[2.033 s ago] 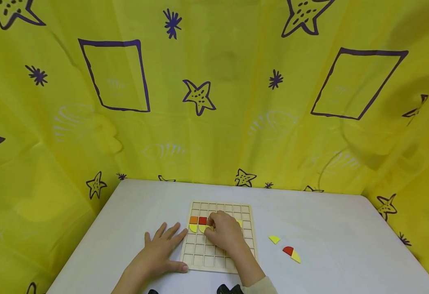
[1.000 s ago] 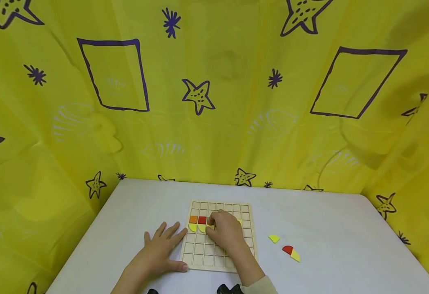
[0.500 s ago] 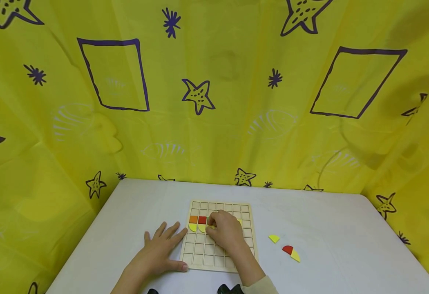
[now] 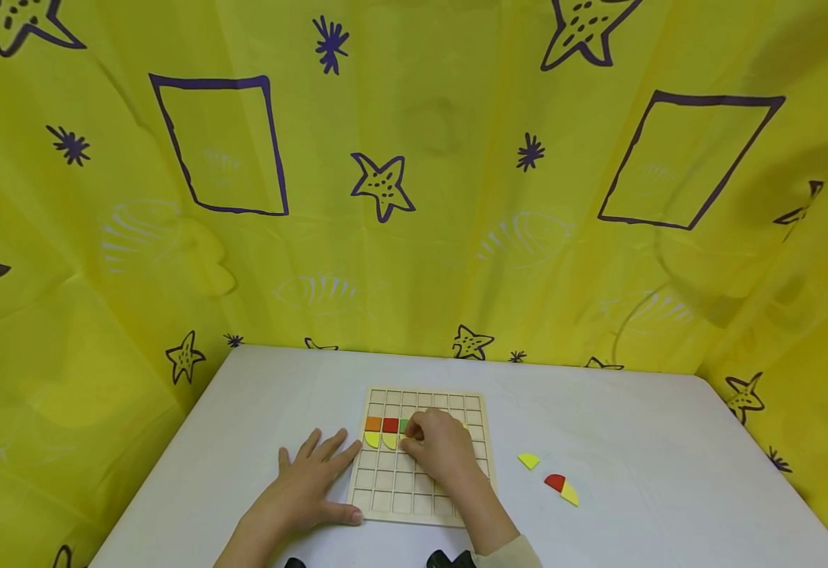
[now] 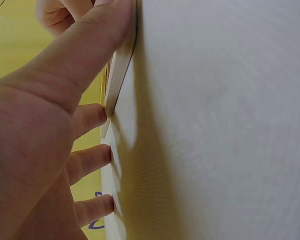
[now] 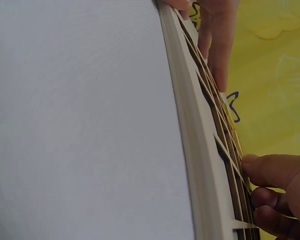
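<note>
A wooden grid board (image 4: 421,493) lies on the white table (image 4: 634,505). On it sit an orange square (image 4: 374,424), a red square (image 4: 390,425) and two yellow quarter pieces (image 4: 372,439). My left hand (image 4: 307,481) lies flat on the table, fingers spread, thumb at the board's near left corner; the left wrist view shows it pressing the board's edge (image 5: 121,65). My right hand (image 4: 438,450) rests on the board with fingers curled, their tips on a green piece (image 4: 404,426) beside the red square. It hides the cells beneath it.
Three loose pieces lie on the table right of the board: a yellow one (image 4: 529,461), a red quarter (image 4: 555,482) and another yellow one (image 4: 570,495). A yellow curtain with purple stars (image 4: 414,197) surrounds the table on three sides.
My right hand has shifted slightly right, and a green piece now shows at its fingertips beside the red square. The left hand and the board have stayed still.
</note>
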Motion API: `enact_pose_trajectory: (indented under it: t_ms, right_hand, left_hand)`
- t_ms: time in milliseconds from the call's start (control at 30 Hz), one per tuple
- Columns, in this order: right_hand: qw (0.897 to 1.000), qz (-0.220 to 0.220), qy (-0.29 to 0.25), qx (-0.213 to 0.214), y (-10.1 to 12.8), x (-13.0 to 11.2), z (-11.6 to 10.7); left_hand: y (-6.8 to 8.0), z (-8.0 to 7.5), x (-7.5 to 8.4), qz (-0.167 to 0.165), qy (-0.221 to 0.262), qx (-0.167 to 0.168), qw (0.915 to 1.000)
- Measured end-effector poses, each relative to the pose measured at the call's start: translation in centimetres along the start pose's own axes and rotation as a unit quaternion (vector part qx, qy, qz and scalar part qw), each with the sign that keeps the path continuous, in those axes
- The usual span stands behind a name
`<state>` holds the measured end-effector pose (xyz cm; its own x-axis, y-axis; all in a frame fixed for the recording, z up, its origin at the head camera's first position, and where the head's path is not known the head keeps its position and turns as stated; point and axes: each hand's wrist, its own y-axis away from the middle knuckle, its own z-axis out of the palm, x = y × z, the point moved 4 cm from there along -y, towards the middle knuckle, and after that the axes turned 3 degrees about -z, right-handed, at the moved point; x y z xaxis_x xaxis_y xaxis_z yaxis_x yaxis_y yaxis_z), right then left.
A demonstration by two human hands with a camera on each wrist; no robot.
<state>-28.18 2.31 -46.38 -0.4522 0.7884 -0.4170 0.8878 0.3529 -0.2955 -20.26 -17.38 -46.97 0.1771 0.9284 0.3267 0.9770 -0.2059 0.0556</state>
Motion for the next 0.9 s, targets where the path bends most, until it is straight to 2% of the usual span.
enact_pose_trajectory:
  t_ms: [367,900]
  right_hand:
    - [1.000,-0.006,0.014,-0.016,1.0,0.8,-1.4]
    - [0.997,0.069,0.030,0.017,3.5,6.5,-5.7]
  left_hand:
    - [-0.2,0.3,-0.1,-0.006,-0.001,-0.005,1.0000]
    - [-0.3,0.4,-0.2,-0.014,0.003,-0.014,0.9998]
